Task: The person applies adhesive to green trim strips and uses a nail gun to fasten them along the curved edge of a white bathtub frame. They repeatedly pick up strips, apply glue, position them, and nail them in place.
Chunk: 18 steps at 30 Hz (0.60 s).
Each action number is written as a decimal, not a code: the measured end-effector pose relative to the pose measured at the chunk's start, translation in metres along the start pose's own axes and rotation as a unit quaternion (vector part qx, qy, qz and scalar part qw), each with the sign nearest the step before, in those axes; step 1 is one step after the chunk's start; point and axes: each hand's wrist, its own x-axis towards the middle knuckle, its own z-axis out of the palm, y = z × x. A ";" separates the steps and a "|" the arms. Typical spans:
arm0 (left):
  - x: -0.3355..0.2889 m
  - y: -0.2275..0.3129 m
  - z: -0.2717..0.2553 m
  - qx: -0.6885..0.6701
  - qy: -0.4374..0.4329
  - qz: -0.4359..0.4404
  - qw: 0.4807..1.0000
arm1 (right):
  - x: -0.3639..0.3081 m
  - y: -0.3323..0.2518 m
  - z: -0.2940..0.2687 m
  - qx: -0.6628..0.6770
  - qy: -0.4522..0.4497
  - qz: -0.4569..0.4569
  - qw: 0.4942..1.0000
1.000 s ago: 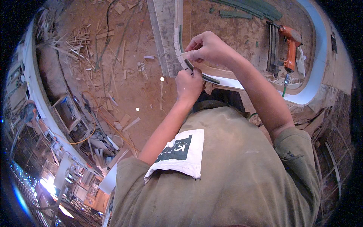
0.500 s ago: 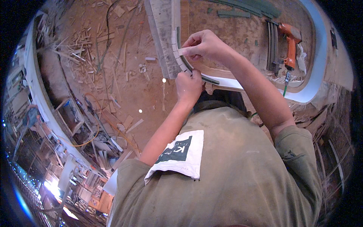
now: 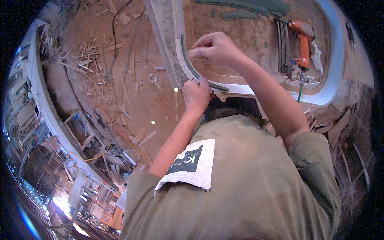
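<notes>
Right fingers: the thin dark strip [image 3: 188,60] is pinched near its upper part between thumb and forefingers of the right hand [image 3: 216,48], so that it can be guided along the curve.
Left fingers: they are curled and pressed together on the lower part of the same strip, where the left hand [image 3: 196,94] rests on the corner; the strip seems to be held down there so that it does not spring back.
Strip: it is bent along the inner side of the rounded corner of the pale curved frame [image 3: 176,56], touching it, and runs on to the right under the left hand.
Frame: small pale blocks are seen along its bend, probably to let the wood follow the curve.
Surface: the frame lies on a brown, dusty surface [image 3: 248,36], directly in front of the person.
Nail gun: an orange nail gun [image 3: 302,42] is laid well apart to the right, with a green hose [image 3: 300,94] attached, apparently kept within reach.
Spare strips: more dark strips [image 3: 244,6] are placed at the far edge.
Floor: many wood scraps [image 3: 92,54] are scattered on the left.
</notes>
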 end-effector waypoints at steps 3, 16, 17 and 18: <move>-0.003 0.003 -0.003 0.056 -0.002 0.034 0.998 | 0.001 0.032 -0.014 -0.169 0.156 -0.101 0.968; -0.001 0.005 -0.005 0.066 -0.004 -0.012 0.998 | -0.002 0.014 0.056 0.078 -0.009 0.097 0.992; 0.000 0.006 -0.005 0.062 -0.008 -0.025 0.998 | -0.001 0.015 0.057 0.087 -0.012 0.108 0.990; 0.001 0.005 -0.004 0.072 -0.002 -0.021 0.997 | 0.000 0.015 0.059 0.097 -0.014 0.119 0.988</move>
